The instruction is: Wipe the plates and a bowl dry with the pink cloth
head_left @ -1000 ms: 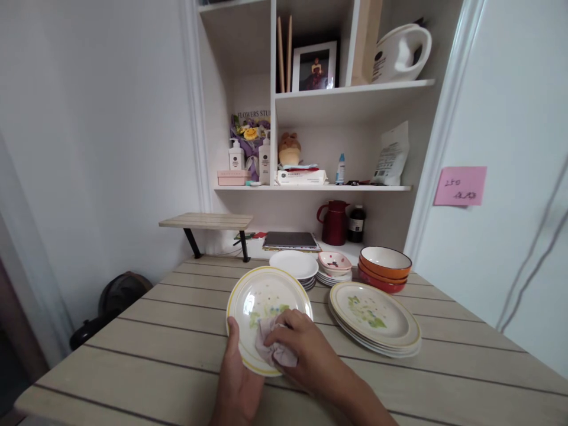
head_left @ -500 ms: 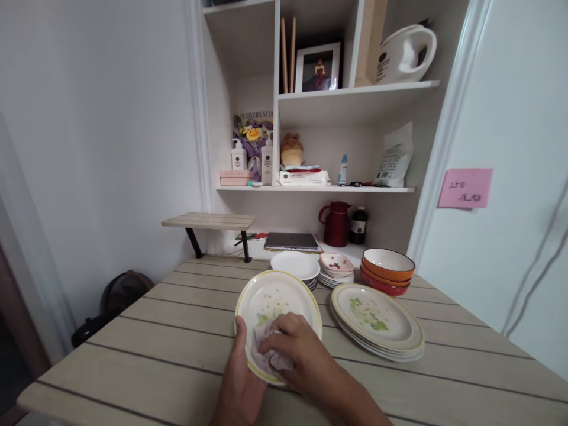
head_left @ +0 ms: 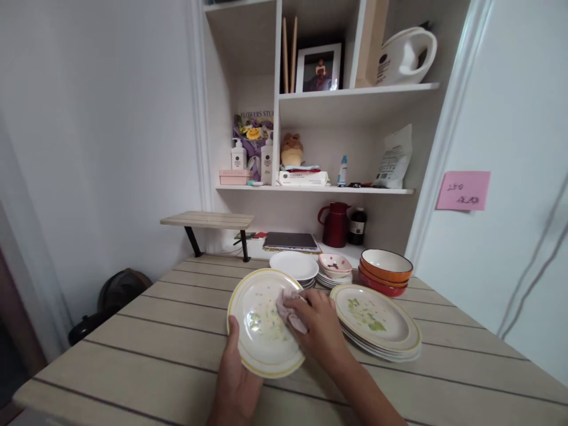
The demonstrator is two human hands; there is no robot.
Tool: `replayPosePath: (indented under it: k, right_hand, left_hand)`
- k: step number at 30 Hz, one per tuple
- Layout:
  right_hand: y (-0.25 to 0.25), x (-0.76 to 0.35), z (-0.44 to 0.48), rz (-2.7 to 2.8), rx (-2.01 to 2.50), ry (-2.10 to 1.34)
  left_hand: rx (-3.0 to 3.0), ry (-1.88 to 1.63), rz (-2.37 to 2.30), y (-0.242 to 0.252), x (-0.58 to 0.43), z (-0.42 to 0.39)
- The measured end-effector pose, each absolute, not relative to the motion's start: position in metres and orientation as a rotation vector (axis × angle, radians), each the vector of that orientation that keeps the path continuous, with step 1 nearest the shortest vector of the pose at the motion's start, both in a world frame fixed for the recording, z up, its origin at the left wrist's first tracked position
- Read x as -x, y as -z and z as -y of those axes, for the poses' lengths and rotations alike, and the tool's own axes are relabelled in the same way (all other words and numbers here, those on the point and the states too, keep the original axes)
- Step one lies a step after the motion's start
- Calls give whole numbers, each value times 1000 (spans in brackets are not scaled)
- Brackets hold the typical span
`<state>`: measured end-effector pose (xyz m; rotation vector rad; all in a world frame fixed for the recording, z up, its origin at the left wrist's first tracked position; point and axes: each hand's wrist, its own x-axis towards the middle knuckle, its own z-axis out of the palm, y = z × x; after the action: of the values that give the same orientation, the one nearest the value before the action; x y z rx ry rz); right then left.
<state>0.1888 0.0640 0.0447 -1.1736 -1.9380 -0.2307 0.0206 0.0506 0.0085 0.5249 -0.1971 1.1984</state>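
A cream plate (head_left: 261,349) with a yellow rim and a green floral print is held tilted above the table. My left hand (head_left: 235,373) grips its lower left edge, thumb on the face and the other fingers underneath, mostly hidden. Bunched in my right hand (head_left: 319,325) is a pale pinkish cloth (head_left: 290,310), pressed against the plate's right side near the rim. To the right lies a stack of similar floral plates (head_left: 377,319).
White plates (head_left: 293,265), small pink-patterned bowls (head_left: 335,264) and orange and red bowls (head_left: 386,266) stand along the back of the wooden table (head_left: 146,349). Behind them are a dark red jug (head_left: 336,226), a dark bottle (head_left: 357,227) and a small raised shelf (head_left: 208,220).
My right hand has moved the cloth from the plate's lower middle up to its right side. The plate has shifted slightly left and its print shows more.
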Motion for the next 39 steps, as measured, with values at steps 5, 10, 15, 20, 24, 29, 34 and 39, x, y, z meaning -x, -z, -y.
replayPosePath:
  k: [5, 10, 15, 20, 24, 29, 34, 39]
  right_hand:
    - [-39, -163, -41, 2144, 928, 99]
    - [-42, -146, -38, 2253, 857, 47]
    - [-50, -165, -56, 2027, 1113, 193]
    - [-48, -189, -62, 1879, 1297, 243]
    - [-46, -178, -50, 2014, 1232, 131]
    - [-44, -148, -33, 2226, 963, -7]
    - [-41, -147, -40, 2217, 965, 55]
    - [-47, -172, -57, 1939, 1247, 193]
  left_hand:
    - [-510, -1307, 193, -7, -13, -53]
    - [-430, -1239, 27, -8, -23, -44]
    - [-530, -1124, 61, -11, -37, -39]
    - [-529, -1164, 111, -14, -32, -42]
    - [-507, -1266, 234, -10, -16, -50]
    - [-457, -1361, 240, -3, -4, -55]
    - [-465, -1216, 115, -3, -17, -49]
    - [-454, -1141, 69, -3, -31, -46]
